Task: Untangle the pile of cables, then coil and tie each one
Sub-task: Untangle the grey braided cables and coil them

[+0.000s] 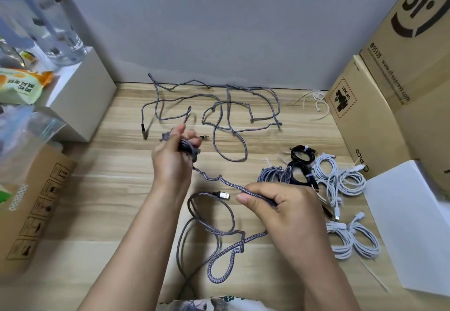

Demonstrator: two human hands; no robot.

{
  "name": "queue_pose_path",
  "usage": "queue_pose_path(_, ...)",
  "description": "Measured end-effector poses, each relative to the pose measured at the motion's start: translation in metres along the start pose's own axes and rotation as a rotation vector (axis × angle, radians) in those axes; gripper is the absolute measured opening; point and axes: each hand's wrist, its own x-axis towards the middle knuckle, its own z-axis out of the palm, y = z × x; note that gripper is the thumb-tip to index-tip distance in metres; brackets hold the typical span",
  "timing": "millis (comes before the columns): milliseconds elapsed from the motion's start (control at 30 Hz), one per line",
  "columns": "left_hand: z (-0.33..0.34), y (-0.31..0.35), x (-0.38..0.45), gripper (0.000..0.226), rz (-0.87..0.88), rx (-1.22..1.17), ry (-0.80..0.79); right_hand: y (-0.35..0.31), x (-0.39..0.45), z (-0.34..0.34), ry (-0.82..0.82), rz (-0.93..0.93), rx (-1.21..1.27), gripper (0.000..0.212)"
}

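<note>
Above the table (117, 189), the left hand (170, 162) clenches a bunched coil (188, 146) of grey cable (226, 183) (braided), while the right hand (282, 207) has its grip pinched on the same cable nearer the tied bundles (341, 181).

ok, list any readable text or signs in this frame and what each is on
"SF" logo, "95338", "www.sf-express.com": large cardboard box, right.
"UN 3481" battery label, "PICO": smaller cardboard box in front of it.
Handling symbols, no words: cardboard box, left.
Chinese characters on orange snack packet: too blurred to read.

A light wooden table (109, 189) is seen, strewn with a loose grey braided cable (219, 106), coiled cables (341, 179), white ties (314, 101), and cardboard boxes (365, 125).
</note>
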Motion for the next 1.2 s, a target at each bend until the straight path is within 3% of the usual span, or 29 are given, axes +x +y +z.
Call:
queue_pose_path(133,0.004,-0.01,-0.023,0.015,0.344,0.871,-0.354,0.003,0.007,-0.004,0.16,-0.042,-0.128,0.02)
queue_pose_path(233,0.004,-0.004,-0.04,0.014,0.184,1.174,-0.611,0.01,0.012,-0.013,0.259,-0.077,-0.217,0.026)
queue_pose_path(333,0.008,0.011,-0.046,0.036,-0.19,1.145,-0.819,0.014,0.014,-0.016,0.282,-0.097,-0.148,0.026)
queue_pose_path(467,0.006,0.027,-0.042,0.076,-0.486,0.954,-1.112,0.02,0.017,-0.009,0.274,-0.112,-0.055,0.026)
queue_pose_path(500,0.006,0.028,-0.041,0.075,-0.547,0.889,-1.152,0.022,0.017,-0.007,0.268,-0.112,-0.029,0.029)
queue_pose_path(600,0.011,0.03,-0.042,0.038,-0.624,0.663,-1.247,0.024,0.019,0.002,0.247,-0.119,-0.066,0.037)
queue_pose_path(667,0.014,0.028,-0.043,0.025,-0.603,0.497,-1.287,0.025,0.021,0.009,0.19,-0.099,-0.112,0.026)
queue_pose_path(833,0.02,0.012,-0.051,0.022,-0.686,0.013,-1.219,0.032,0.017,0.019,-0.001,-0.013,-0.19,0.004)
queue_pose_path(933,0.02,0.009,-0.047,0.028,-0.721,-0.307,-0.979,0.029,0.015,0.011,-0.226,0.103,-0.638,0.028)
queue_pose_path(967,0.021,0.008,-0.045,0.028,-0.71,-0.349,-0.896,0.027,0.014,0.01,-0.306,0.184,-0.58,0.029)
queue_pose_path(1033,0.02,0.004,-0.039,0.028,-0.677,-0.415,-0.765,0.024,0.011,0.015,-0.403,0.327,-0.195,0.024)
queue_pose_path(1100,0.019,0.0,-0.035,0.025,-0.634,-0.48,-0.648,0.023,0.008,0.022,-0.353,0.43,0.259,0.018)
queue_pose_path(1200,0.015,-0.003,-0.028,0.022,-0.561,-0.59,-0.487,0.02,0.007,0.025,-0.269,0.547,0.601,0.012)
